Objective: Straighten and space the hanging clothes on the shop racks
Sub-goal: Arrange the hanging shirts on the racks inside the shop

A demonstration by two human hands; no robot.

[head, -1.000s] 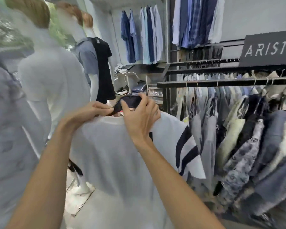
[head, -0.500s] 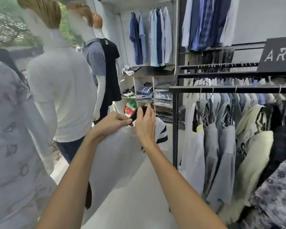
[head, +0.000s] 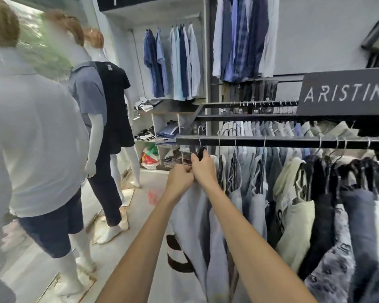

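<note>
A white T-shirt (head: pixel 188 232) with dark sleeve stripes hangs on a black hanger (head: pixel 200 152) at the left end of the black rack rail (head: pixel 271 141). The hanger's metal hook sits over the rail. My right hand (head: pixel 202 169) grips the hanger's dark neck just below the rail. My left hand (head: pixel 179 180) pinches the shirt's shoulder fabric right beside it, touching the right hand. To the right, several grey, cream and dark garments (head: pixel 293 204) hang packed close together on the same rail.
Three dressed mannequins (head: pixel 37 136) stand on the left along the aisle. A shelf unit (head: pixel 164 132) with folded clothes stands behind the rack's end. Shirts (head: pixel 173 62) hang on the back wall. A dark brand sign (head: pixel 346 92) tops the rack.
Both hands carried the white T-shirt on its hanger up and to the right, from in front of me to the rack's left end. The hook now sits over the rail.
</note>
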